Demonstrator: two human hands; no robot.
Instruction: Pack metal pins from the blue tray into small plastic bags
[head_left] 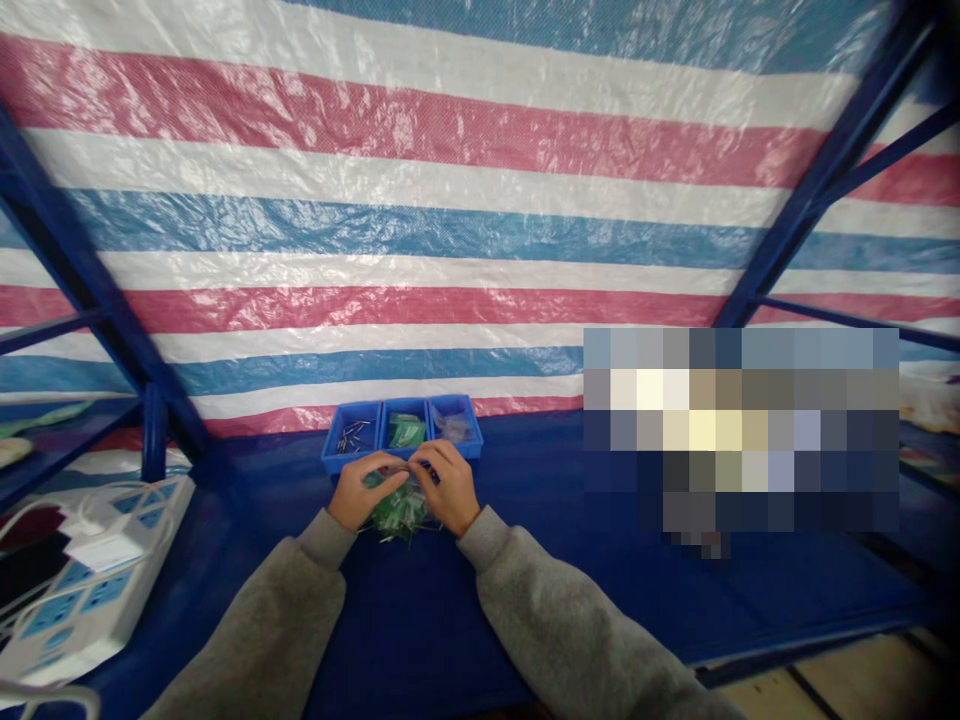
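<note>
My left hand (369, 488) and my right hand (448, 485) meet fingertip to fingertip just in front of a blue three-part bin (330, 462). Both hands are closed in a pinch, and whatever lies between the fingers is too small to make out. Right below them is a pile of small green and clear pieces (401, 515), partly covered by the hands. In the bin, the left compartment holds several thin metal pieces (352, 437), the middle one green packets (407, 430), and the right one clear plastic bags (452, 428).
The blue table (420, 630) carries a white power strip (112, 590) at the left, with a white plug and cables. Blue metal frame posts (154, 430) rise on both sides. Behind hangs a striped plastic sheet (450, 230). A pixelated patch hides the right side.
</note>
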